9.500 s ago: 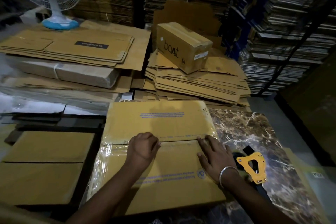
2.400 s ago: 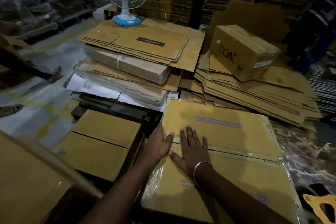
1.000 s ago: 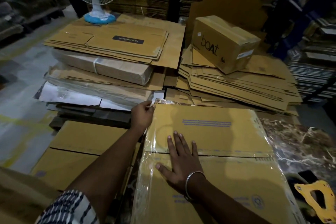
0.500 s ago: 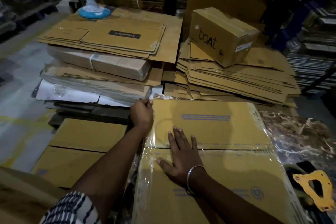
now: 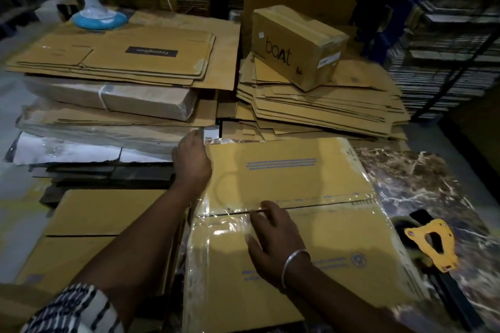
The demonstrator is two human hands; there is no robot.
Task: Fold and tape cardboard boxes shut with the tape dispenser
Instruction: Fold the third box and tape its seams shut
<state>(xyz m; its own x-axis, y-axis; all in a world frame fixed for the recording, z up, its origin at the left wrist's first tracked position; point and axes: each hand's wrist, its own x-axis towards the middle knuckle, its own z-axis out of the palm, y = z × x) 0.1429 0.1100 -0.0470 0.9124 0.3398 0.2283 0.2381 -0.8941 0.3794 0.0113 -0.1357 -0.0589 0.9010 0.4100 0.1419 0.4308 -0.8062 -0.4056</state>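
Note:
A closed cardboard box (image 5: 284, 170) with blue print lies in front of me, clear tape shining along its middle seam and left edge. My left hand (image 5: 192, 162) presses against the box's far left corner, where the tape end is crumpled; its fingertips go over the edge out of sight. Flat on the box top, my right hand (image 5: 273, 238) has its fingertips on the taped seam. The yellow tape dispenser (image 5: 430, 246) with a black handle lies untouched on the marble table (image 5: 419, 178), right of the box.
Another closed box (image 5: 102, 224) sits lower at the left. Behind are stacks of flat cardboard (image 5: 116, 62), a wrapped bundle, a taped "boAt" box (image 5: 297, 46) on flattened cartons, and a fan (image 5: 94, 8). Shelves of stacked sheets fill the right.
My right hand has slid a little right along the seam, its fingers now less spread. My left hand stays at the far left corner. The view has shifted slightly.

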